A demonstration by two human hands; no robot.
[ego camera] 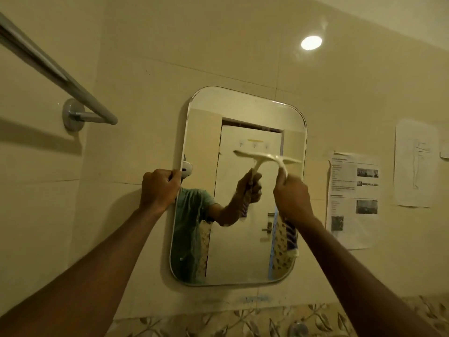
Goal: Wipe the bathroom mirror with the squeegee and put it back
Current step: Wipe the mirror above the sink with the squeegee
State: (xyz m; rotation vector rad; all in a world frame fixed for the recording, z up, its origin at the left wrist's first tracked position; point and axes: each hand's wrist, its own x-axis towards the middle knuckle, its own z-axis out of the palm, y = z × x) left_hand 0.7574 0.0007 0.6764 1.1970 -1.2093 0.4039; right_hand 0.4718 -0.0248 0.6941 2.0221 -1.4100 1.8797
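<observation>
A rounded rectangular mirror point(243, 113) hangs on the cream tiled wall. My left hand point(159, 188) grips the mirror's left edge at mid height. My right hand point(292, 197) is closed around the handle of a white squeegee point(279, 161), whose blade lies across the glass in the upper right half, roughly level. The glass reflects the squeegee, my arm, a green shirt and a door behind me.
A chrome towel rail point(73, 93) juts from the wall at the upper left. Printed paper sheets point(352, 200) are stuck on the wall right of the mirror. A leaf-patterned tile border point(243, 319) runs below. A ceiling light reflects off the tiles point(311, 42).
</observation>
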